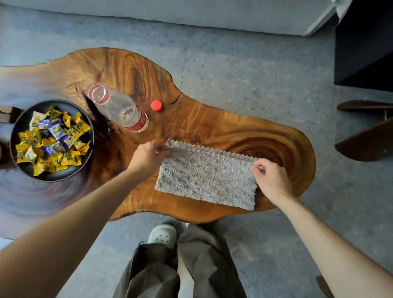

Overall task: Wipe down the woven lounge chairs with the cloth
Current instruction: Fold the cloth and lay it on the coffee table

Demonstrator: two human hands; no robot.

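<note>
A grey fluffy cloth (206,175) lies folded into a rectangle on the live-edge wooden table (203,124). My left hand (148,156) pinches the cloth's far left corner. My right hand (270,177) pinches its far right corner. Both arms reach in from below. No woven lounge chair shows clearly; dark wooden chair parts (374,133) stand at the right edge.
An open plastic bottle (118,107) stands on the table with its red cap (156,105) beside it. A black bowl (19,162) of wrapped candies sits at the left. My legs and a white clog (162,234) are below. A dark cabinet (376,44) stands at the top right.
</note>
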